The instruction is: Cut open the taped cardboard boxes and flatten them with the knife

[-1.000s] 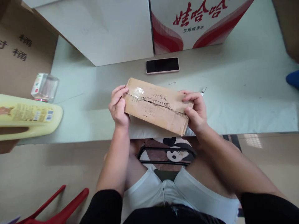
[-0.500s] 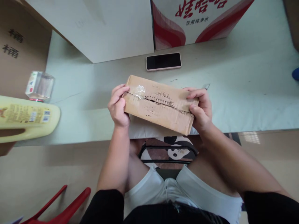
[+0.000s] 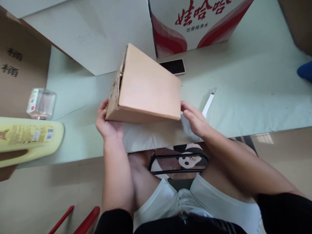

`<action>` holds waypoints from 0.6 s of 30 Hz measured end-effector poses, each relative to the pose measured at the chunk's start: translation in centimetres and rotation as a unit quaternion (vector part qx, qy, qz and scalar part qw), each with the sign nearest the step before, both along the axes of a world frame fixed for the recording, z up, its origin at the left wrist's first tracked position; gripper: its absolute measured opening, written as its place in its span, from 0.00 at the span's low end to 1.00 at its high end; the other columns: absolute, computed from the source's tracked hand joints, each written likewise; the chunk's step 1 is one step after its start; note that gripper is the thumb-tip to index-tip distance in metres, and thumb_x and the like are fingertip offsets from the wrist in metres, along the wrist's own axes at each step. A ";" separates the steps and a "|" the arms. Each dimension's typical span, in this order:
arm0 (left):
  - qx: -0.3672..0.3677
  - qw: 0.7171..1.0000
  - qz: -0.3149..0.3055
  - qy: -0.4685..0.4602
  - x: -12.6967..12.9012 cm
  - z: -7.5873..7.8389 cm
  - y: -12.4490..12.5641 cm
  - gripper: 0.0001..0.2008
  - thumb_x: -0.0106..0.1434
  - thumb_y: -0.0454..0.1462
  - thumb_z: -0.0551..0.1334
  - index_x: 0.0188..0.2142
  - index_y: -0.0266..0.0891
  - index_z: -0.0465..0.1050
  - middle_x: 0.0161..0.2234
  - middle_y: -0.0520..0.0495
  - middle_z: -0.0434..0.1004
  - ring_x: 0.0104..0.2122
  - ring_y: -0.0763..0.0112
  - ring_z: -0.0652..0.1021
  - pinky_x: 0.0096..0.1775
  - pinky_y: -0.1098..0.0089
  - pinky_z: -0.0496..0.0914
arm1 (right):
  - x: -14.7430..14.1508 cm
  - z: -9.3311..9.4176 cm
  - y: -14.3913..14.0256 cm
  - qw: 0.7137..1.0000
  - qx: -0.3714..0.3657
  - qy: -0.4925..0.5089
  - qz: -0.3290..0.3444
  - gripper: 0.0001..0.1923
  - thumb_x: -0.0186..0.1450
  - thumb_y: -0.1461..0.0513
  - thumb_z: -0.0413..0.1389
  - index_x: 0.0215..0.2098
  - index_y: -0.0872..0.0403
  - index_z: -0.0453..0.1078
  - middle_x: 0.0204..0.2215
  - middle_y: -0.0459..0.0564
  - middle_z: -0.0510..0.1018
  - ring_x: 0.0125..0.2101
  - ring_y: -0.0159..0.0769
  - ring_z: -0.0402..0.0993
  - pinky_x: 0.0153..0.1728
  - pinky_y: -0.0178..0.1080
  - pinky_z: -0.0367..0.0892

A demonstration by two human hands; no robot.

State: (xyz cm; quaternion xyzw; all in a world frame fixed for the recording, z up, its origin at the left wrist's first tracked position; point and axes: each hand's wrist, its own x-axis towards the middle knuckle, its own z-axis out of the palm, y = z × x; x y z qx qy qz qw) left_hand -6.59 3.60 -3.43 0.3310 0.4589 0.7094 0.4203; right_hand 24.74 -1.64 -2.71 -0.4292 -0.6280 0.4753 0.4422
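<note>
Fingers of the left hand are wrapped around the near left corner of a brown cardboard box, the thumb hidden behind the box wall. The right hand is laid against the near right corner, its fingers loosely curled and touching the edge rather than closed round it; whether any real grip is taken there cannot be told. The box is held tilted above the near edge of the worktop, with a plain, unmarked face turned to the camera and a torn, ragged edge showing on its left end. No opened flap and no contents are seen, so the box is judged not yet opened; the torn end suggests that some tape or seam has already been broken.

Beneath the box a white sheet or bag is seen on the worktop edge. A slim pale blade-like tool lies just beside the right hand. A dark phone in a pink case lies flat beyond the box, partly hidden by it.

Writing noted: a white and red carton at the back bears large red Chinese characters, with a smaller line reading 饮用纯净水 beneath. A brown carton at the left carries the character 桶 twice. A yellow bottle lying on its side has a label with barcodes, its text too small to read. A small clear jar stands behind it.
</note>
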 end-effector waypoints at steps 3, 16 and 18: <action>-0.066 0.997 0.018 -0.041 0.6 0.3 -0.4 0.14 0.55 0.43 0.65 0.40 0.40 0.77 0.37 0.49 0.79 0.51 0.59 0.75 0.52 0.59 0.71 | -0.7 0.3 0.0 0.996 0.074 -0.013 0.047 0.29 0.72 0.41 0.44 0.59 0.47 0.69 0.62 0.54 0.73 0.62 0.49 0.69 0.62 0.55 0.66; -0.251 0.947 -0.201 0.012 4.1 0.5 -2.4 0.37 0.56 0.69 0.55 0.39 0.38 0.77 0.36 0.37 0.81 0.46 0.49 0.81 0.38 0.58 0.78 | -0.6 0.8 -0.1 0.968 0.238 -0.074 0.031 0.30 0.71 0.47 0.51 0.69 0.41 0.57 0.73 0.50 0.56 0.73 0.51 0.49 0.73 0.63 0.39; -0.263 0.932 -0.248 0.018 4.3 0.5 -2.5 0.42 0.55 0.72 0.51 0.39 0.37 0.77 0.32 0.36 0.80 0.44 0.47 0.82 0.36 0.56 0.79 | -0.3 1.0 -0.2 0.971 0.226 -0.074 0.033 0.31 0.71 0.46 0.50 0.70 0.42 0.56 0.74 0.51 0.53 0.73 0.51 0.49 0.72 0.62 0.45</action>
